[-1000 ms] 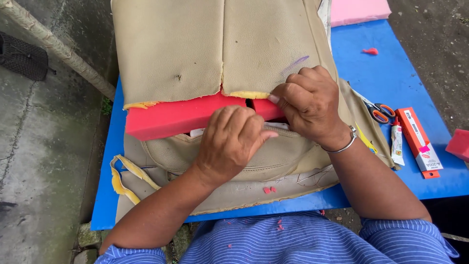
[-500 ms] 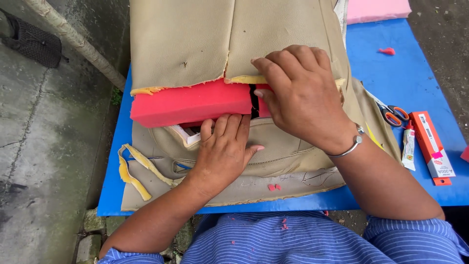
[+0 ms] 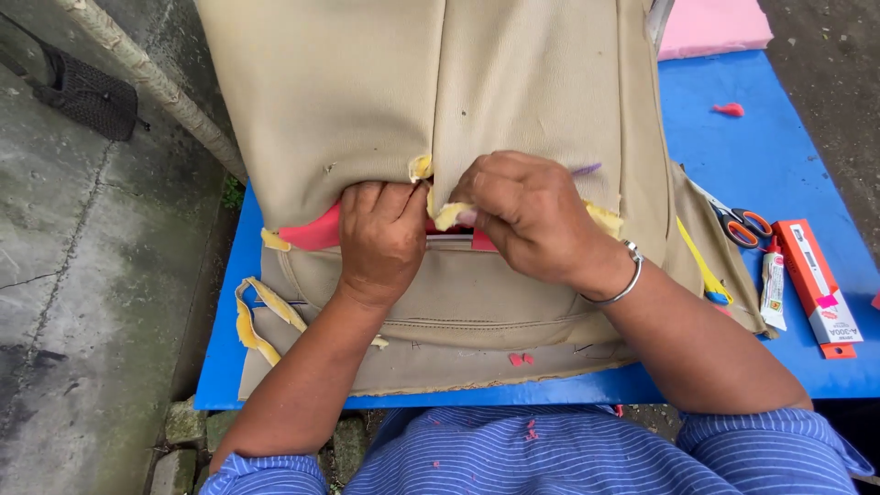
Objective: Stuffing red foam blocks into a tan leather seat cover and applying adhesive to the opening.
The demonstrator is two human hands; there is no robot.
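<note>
The left hand [image 3: 383,240] lies knuckles-up with its fingers curled shut over the lower edge of the beige fabric cover [image 3: 403,92], its fingertips hidden under that edge; just beside it the right hand [image 3: 530,218] is closed in a pinch on the same edge, gripping a frayed tuft of yellow foam backing [image 3: 451,215]; a metal bangle [image 3: 623,280] rings the right wrist. The 2 hands nearly touch at the seam running down the cover.

Under the edge, the red foam block [image 3: 316,231] shows only as a small wedge left of the left hand and a sliver between the hands; the rest is covered by the fabric. The cover is woven, matte and speckled with small dark spots, its top cut off by the frame; a lower beige panel [image 3: 458,307] with stitched seams lies beneath the wrists.

All this rests on a blue table [image 3: 779,156]. At the right lie orange-handled scissors [image 3: 742,223], partly tucked under the cover, a small glue tube [image 3: 774,291] and an orange carton [image 3: 820,284]; a pink foam slab [image 3: 713,26] is cut off at the top; a torn yellow-backed strip [image 3: 257,321] curls at the left.
</note>
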